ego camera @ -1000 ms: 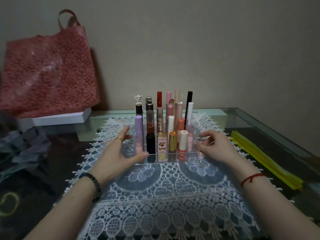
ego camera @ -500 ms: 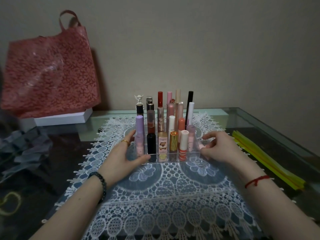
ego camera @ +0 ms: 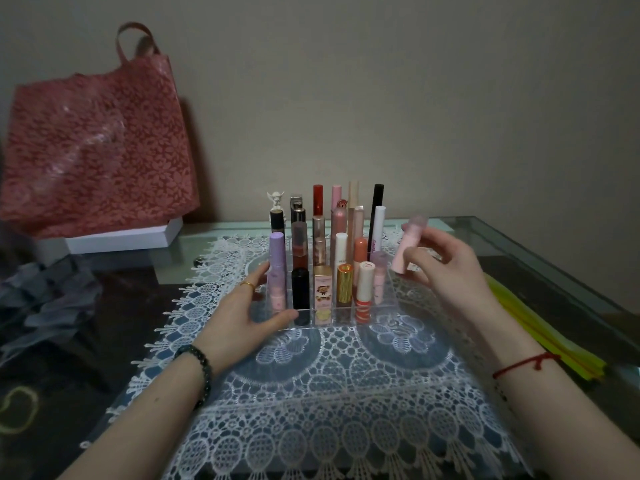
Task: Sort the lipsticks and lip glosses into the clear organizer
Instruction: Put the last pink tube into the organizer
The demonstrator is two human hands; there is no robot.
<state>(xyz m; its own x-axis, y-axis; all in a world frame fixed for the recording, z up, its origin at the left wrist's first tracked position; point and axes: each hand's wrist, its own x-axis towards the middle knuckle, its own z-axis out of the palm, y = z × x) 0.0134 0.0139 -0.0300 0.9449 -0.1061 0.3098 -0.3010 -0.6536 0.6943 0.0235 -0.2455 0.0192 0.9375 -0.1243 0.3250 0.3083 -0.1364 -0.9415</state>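
Note:
A clear organizer [ego camera: 341, 322] stands on a white lace mat [ego camera: 329, 393], filled with several upright lipsticks and lip glosses [ego camera: 327, 258]. My left hand [ego camera: 242, 317] rests against the organizer's front left corner, thumb along its front edge, fingers by the purple tube [ego camera: 277, 261]. My right hand [ego camera: 446, 271] is raised to the right of the organizer and holds a pale pink lip gloss tube [ego camera: 408, 245], tilted, above the mat. That tube looks slightly blurred.
A red lace-patterned bag [ego camera: 93, 140] sits on a white box [ego camera: 121, 235] at the back left. Grey crumpled material [ego camera: 45, 299] lies left. Yellow-green strips [ego camera: 540, 334] lie along the glass table's right side. A wall stands behind.
My right hand has risen from the organizer's right side with the pale pink tube in its fingers. My left hand stays against the front left corner.

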